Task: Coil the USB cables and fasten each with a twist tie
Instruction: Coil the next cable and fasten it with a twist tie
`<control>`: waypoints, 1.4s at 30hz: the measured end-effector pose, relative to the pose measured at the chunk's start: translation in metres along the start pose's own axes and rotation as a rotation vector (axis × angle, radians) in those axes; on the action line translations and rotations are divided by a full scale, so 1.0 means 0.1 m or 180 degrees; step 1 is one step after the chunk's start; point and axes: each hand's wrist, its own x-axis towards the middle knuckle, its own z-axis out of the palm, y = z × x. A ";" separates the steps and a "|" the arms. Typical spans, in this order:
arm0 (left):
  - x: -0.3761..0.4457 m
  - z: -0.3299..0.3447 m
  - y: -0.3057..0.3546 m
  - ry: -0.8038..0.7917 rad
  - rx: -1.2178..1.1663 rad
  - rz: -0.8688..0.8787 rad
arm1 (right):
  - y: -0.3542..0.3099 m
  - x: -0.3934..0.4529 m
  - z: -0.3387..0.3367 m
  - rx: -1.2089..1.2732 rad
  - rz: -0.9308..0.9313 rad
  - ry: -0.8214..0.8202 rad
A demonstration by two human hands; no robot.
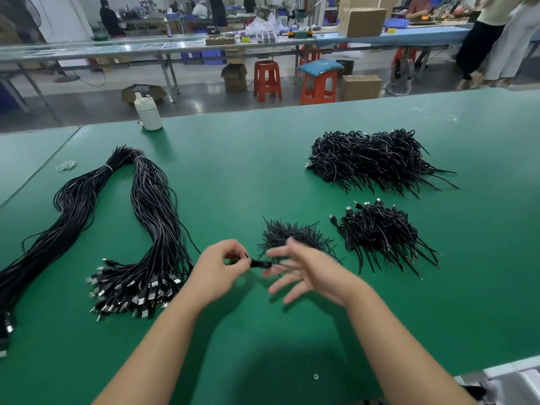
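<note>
The left hand (217, 270) is seen curled, a small black coiled cable (258, 263) pinched between thumb and fingertips just above the green table (263, 171). The right hand (306, 271) is spread, fingers apart and blurred; whether the coil's end is touched by them cannot be told. At nine o'clock from the hands a long bundle of uncoiled cables (152, 206) is laid out, plugs nearest the person. At one o'clock a large heap of finished coils (371, 160) is seen, at three o'clock a smaller heap (380, 232). At twelve o'clock, just beyond the fingers, a tuft of twist ties (292, 233) is spread. Far off at eleven o'clock a white bottle (148, 112) is stood.
</note>
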 end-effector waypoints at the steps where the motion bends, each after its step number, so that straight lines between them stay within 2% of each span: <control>1: 0.00 -0.05 0.01 0.0044 -0.0220 -0.0132 | -0.05 -0.03 -0.06 0.0350 -0.0123 0.0050; 3: -0.01 -0.10 0.03 0.0171 -0.0639 -0.0338 | -0.11 -0.06 -0.09 0.0356 -0.0427 0.0292; 6: -0.05 -0.05 0.11 0.0222 -0.1209 -0.0527 | -0.07 -0.01 0.07 -0.0564 -0.0774 0.0567; 9: -0.09 0.06 0.19 0.0111 -0.1315 -0.0451 | -0.08 0.04 0.27 -0.1135 -0.1050 0.0737; 11: -0.10 0.11 0.21 0.0132 -0.1191 -0.0299 | -0.09 0.06 0.31 -0.1242 -0.1151 0.0919; 14: -0.14 0.10 0.22 0.0387 -0.0205 0.0243 | -0.09 0.06 0.33 -0.1134 -0.1102 0.1050; 18: -0.22 0.10 0.25 0.0655 0.1523 0.1708 | -0.10 0.05 0.36 -0.0466 -0.0979 0.1244; 21: -0.24 0.11 0.25 0.0720 0.1841 0.2165 | -0.09 0.05 0.36 -0.0359 -0.1002 0.1125; 23: -0.25 0.09 0.25 0.0688 0.1560 0.1900 | -0.08 0.02 0.34 -0.0194 -0.1007 0.0863; 26: -0.23 0.04 0.24 0.0415 0.0770 0.1120 | -0.07 -0.01 0.30 -0.0334 -0.1012 0.0496; 29: -0.21 0.01 0.24 0.0213 0.0321 0.0824 | -0.06 0.00 0.28 -0.1069 -0.1196 0.0931; 33: -0.23 0.03 0.26 0.0186 0.0845 0.1182 | -0.04 -0.02 0.33 -0.0720 -0.1011 0.0874; 37: -0.25 0.06 0.23 0.0193 0.1381 0.1868 | -0.04 -0.01 0.37 -0.0891 -0.0908 0.0919; 39: -0.25 0.05 0.19 0.0144 0.1186 0.1879 | -0.02 -0.02 0.38 -0.0769 -0.0863 0.0954; 42: -0.28 0.06 0.15 0.0125 0.0633 0.1519 | -0.03 -0.03 0.38 -0.0638 -0.0929 0.0843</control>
